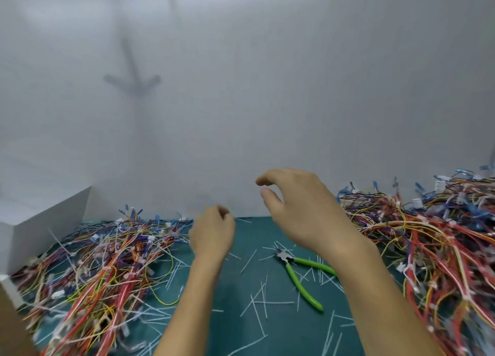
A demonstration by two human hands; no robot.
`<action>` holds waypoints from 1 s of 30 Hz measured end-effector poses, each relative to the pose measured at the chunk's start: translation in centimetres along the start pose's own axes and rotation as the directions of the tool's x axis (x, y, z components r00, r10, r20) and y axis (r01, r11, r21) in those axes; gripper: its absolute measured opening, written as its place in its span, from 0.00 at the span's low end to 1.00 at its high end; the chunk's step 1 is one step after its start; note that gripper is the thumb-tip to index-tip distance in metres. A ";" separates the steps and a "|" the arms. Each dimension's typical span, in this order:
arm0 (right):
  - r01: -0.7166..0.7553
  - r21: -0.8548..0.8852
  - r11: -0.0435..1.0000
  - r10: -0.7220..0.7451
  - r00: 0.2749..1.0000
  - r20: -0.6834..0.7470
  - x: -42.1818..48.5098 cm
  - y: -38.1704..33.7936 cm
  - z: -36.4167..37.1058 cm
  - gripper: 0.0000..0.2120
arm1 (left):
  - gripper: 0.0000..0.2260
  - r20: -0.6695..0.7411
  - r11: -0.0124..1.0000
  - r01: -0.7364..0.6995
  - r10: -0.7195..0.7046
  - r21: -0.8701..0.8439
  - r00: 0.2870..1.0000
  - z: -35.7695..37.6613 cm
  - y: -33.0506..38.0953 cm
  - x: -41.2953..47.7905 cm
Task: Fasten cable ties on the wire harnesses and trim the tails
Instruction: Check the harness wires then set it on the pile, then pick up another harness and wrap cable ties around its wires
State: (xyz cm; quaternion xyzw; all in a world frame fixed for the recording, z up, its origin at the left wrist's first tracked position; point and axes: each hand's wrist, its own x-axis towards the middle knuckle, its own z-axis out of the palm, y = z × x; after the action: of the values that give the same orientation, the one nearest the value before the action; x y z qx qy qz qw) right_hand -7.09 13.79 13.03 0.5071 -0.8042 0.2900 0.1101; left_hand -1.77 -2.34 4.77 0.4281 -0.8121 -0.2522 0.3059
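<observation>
L hand (213,235) is up over the far-left part of the mat, back of hand to camera, fingers curled in toward the palm. It's blurred, so can't tell if it's pinching anything; there's a faint pale smear at the fingertips, nothing more readable. R hand (302,208) is higher and to the right, well apart from the L hand. Its fingers are loosely bent, w/ a gap between thumb and index finger, holding nothing. Both forearms are bare and come in from the bottom edge. Neither hand touches the wires or the tool.

Under the R wrist, on the mat, lie the cutters (297,277) w/ green handles: handles spread, nose pointing up-left, one handle partly hidden by the R forearm. Around them and between the arms the green mat (289,337) is littered w/ cut tie tails (259,315), thin white strips lying every which way.

The wires sit in 2 heaps. The left wire pile (107,262) is red, yellow, blue and purple w/ small white and blue connectors, just beside the L forearm. The right wire pile (428,235) is bigger, reaches the right edge and runs behind the R forearm.

A white box (40,221) stands at the far left behind the left wire pile. A white wall (241,101) backs the whole bench.
</observation>
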 end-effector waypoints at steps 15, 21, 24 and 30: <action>-0.013 0.023 1.000 0.014 0.999 -0.050 -0.3 -0.7 -0.2 0.13 | 0.16 -0.100 0.793 0.363 -0.363 0.489 0.926 -7.0 -9.9 1.4; -0.020 0.015 1.000 0.021 0.999 -0.046 -0.6 -1.2 -0.5 0.12 | 0.15 -0.146 0.763 0.431 -0.415 0.482 0.898 -7.7 -10.6 1.7; -0.015 0.005 1.000 0.015 0.998 -0.059 -0.7 -1.5 -0.6 0.11 | 0.15 -0.242 0.709 0.496 -0.436 0.500 0.867 -8.1 -10.6 1.3; -0.015 -0.038 0.999 0.013 0.999 -0.048 -0.9 -1.8 -0.5 0.11 | 0.07 -0.317 0.856 0.440 -0.352 0.273 0.881 -10.0 -9.8 1.5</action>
State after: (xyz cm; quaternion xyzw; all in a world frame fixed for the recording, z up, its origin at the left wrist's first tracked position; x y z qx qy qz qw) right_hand -5.16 14.12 13.64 0.4922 -0.8102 0.2874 0.1368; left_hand 10.02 -10.13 5.47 0.6619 -0.6901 -0.1101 0.2713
